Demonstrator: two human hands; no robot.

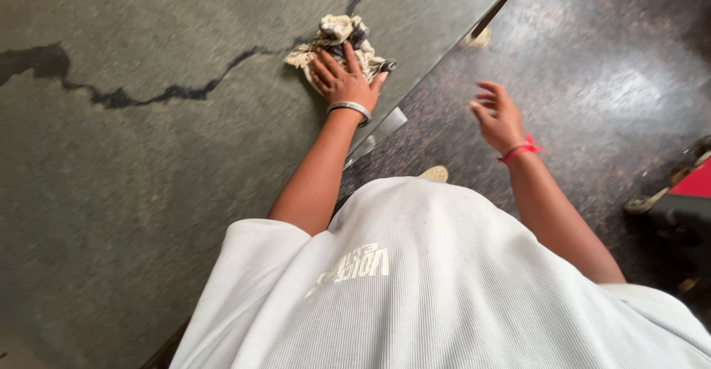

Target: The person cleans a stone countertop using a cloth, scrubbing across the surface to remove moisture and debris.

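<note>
Rag (342, 41), crumpled, lay near the stone table's (148, 154) right edge, pressed flat under the left hand (343, 81); right hand (499, 119) hung open, empty, beyond that edge.

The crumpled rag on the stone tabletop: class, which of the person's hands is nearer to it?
Left. The left hand presses flat on the rag; the right hand hangs apart, off the tabletop, over the floor.

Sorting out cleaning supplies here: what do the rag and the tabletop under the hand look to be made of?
The rag looks like soft woven cloth, cream with dark patches: it crumples in folds under the left hand. The tabletop seems polished stone, perhaps marble: grey-green, dark veins, faint sheen.
</note>
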